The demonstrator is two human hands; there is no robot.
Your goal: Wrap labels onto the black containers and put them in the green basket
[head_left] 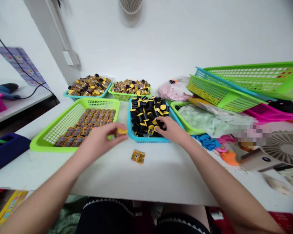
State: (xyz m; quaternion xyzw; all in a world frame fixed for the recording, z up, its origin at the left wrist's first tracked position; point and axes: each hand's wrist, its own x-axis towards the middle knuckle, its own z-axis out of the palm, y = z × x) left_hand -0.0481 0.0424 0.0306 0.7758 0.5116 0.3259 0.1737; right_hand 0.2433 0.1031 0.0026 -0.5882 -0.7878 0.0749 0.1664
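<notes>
My left hand (101,140) hovers over the near right corner of a lime green basket (51,130), fingers pinched on a small yellow-capped bottle (121,131). Rows of labelled bottles (88,125) lie in that basket. My right hand (172,130) reaches into a blue basket (146,139) heaped with black bottles with yellow caps (146,113), its fingers curled around one of them. A small yellow label packet (138,156) lies on the white table (146,172) between my hands.
Two more baskets of labelled bottles (89,86) (132,87) stand at the back. On the right are stacked empty baskets (234,87), a green basket with a clear bag (205,120), a pink bag (173,91), a small fan (283,148) and clutter.
</notes>
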